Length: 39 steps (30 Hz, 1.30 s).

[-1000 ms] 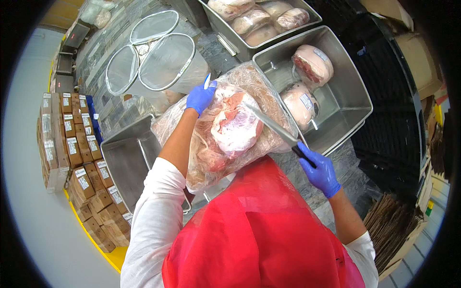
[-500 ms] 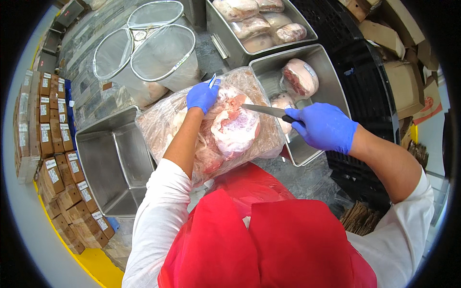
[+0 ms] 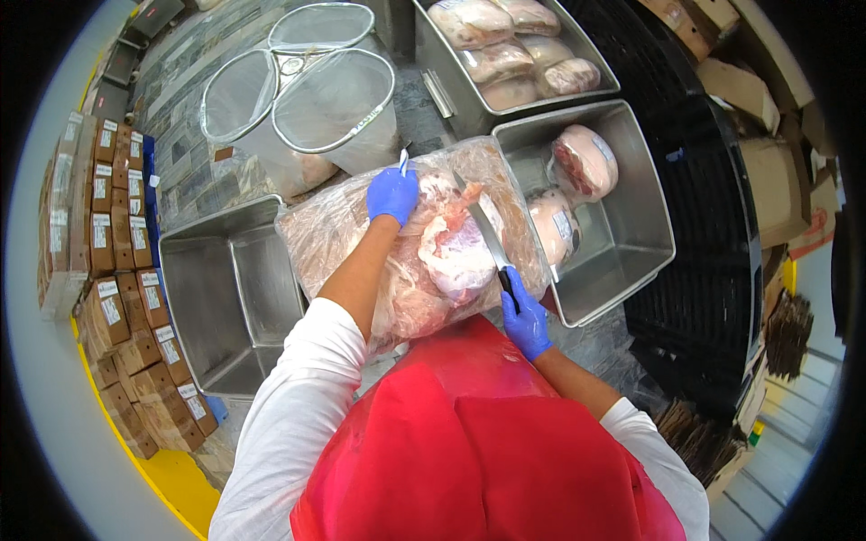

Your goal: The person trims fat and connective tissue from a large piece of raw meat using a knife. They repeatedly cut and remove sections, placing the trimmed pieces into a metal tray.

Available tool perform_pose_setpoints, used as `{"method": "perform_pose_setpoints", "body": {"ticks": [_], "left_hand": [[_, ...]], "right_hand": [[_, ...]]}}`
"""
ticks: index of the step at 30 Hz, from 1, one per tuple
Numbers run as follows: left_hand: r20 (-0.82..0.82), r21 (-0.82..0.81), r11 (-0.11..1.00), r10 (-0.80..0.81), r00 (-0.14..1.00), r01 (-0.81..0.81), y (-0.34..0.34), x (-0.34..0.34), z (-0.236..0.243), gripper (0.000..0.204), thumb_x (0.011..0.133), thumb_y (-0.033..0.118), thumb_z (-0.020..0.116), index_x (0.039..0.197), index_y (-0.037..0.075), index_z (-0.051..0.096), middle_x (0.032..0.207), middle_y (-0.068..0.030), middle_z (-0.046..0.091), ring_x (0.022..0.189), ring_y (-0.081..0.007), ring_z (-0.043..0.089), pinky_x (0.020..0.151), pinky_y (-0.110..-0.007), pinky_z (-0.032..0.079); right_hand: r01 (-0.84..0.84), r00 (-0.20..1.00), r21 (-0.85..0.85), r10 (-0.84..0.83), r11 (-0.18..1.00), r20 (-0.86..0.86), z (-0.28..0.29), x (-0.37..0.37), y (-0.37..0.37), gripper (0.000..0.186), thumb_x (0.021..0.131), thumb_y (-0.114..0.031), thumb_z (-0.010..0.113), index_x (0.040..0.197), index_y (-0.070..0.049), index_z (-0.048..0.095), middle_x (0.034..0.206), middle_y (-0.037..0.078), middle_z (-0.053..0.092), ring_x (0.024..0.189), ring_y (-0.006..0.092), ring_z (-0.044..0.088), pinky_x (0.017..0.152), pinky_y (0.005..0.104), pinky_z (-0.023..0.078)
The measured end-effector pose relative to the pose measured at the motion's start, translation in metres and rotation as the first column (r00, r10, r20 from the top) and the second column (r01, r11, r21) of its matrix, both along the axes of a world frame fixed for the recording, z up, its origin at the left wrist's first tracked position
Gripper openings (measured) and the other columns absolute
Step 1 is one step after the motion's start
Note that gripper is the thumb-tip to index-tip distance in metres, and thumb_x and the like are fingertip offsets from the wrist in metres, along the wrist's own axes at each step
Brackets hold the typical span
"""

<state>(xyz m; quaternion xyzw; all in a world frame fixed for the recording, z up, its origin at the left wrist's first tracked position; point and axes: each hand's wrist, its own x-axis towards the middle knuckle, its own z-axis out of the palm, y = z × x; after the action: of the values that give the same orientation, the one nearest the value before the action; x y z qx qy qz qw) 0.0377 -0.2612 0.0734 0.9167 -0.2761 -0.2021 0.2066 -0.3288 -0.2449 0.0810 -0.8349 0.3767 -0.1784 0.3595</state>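
As the head view shows, you have the raw meat cut (image 3: 456, 261) on the plastic-covered bench (image 3: 325, 225), between the steel bin on your left (image 3: 236, 302) and the steel bin on your right (image 3: 631, 239), where two plastic-wrapped meat pieces (image 3: 586, 162) lie. Your gloved right hand (image 3: 526, 323) has its fingers closed around the black handle of a long-bladed knife (image 3: 492, 236), and the blade slants away from you across the right side of the meat, its tip near a loose pink flap (image 3: 470, 193) at the far end. Your gloved left hand (image 3: 393, 196) is at the meat's far left edge, fingers curled around a slim white object (image 3: 402, 164) whose kind is too small to tell; whether that hand also presses on the meat, you cannot tell from here. The step in hand looks like trimming along that flap. Your next stroke would seem to call for a steady left hand, the edge kept shallow under the flap, and the tip well clear of your left fingers.
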Motion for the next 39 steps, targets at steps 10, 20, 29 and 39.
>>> {"method": "perform_pose_setpoints", "body": {"ticks": [10, 20, 29, 39], "left_hand": [[-0.082, -0.332, 0.928, -0.207, 0.975, 0.169, -0.002, 0.011, -0.013, 0.046, 0.094, 0.031, 0.061, 0.131, 0.003, 0.063, 0.132, -0.0305, 0.062, 0.121, -0.0464, 0.061, 0.104, -0.051, 0.049], [0.002, -0.287, 0.624, -0.758, 0.652, 0.727, -0.033, 0.004, 0.017, 0.032, 0.092, 0.026, 0.073, 0.120, 0.009, 0.071, 0.111, -0.0215, 0.071, 0.103, -0.0400, 0.069, 0.086, -0.047, 0.053], [0.115, -0.197, 0.767, -0.601, 0.791, 0.611, -0.079, -0.005, -0.013, 0.024, 0.093, 0.029, 0.070, 0.103, 0.008, 0.075, 0.097, -0.0235, 0.072, 0.091, -0.0444, 0.069, 0.080, -0.052, 0.055], [-0.195, -0.281, 0.959, -0.025, 0.981, -0.031, -0.045, 0.071, -0.037, 0.032, 0.098, 0.031, 0.065, 0.098, 0.000, 0.070, 0.083, -0.0206, 0.070, 0.076, -0.0316, 0.068, 0.070, -0.046, 0.051]], "right_hand": [[0.076, 0.992, 0.130, -0.089, 0.989, 0.092, 0.006, -0.024, 0.018, 0.052, 0.101, -0.019, 0.063, 0.151, -0.012, 0.052, 0.123, 0.025, 0.070, 0.108, 0.0383, 0.072, 0.089, 0.0436, 0.057], [0.085, 0.994, 0.109, -0.091, 0.990, 0.056, 0.014, -0.066, 0.017, 0.050, 0.099, -0.024, 0.065, 0.149, -0.024, 0.057, 0.108, 0.023, 0.073, 0.093, 0.0432, 0.072, 0.078, 0.0484, 0.058], [0.074, 0.995, 0.205, -0.060, 0.976, -0.074, 0.041, -0.094, -0.001, 0.050, 0.098, -0.027, 0.067, 0.148, -0.027, 0.058, 0.105, 0.020, 0.073, 0.093, 0.0404, 0.072, 0.081, 0.0461, 0.058], [0.100, 0.995, 0.395, -0.082, 0.913, -0.062, 0.119, -0.102, -0.055, 0.045, 0.098, -0.026, 0.069, 0.143, -0.023, 0.063, 0.112, 0.021, 0.073, 0.100, 0.0385, 0.073, 0.087, 0.0417, 0.058]]}}
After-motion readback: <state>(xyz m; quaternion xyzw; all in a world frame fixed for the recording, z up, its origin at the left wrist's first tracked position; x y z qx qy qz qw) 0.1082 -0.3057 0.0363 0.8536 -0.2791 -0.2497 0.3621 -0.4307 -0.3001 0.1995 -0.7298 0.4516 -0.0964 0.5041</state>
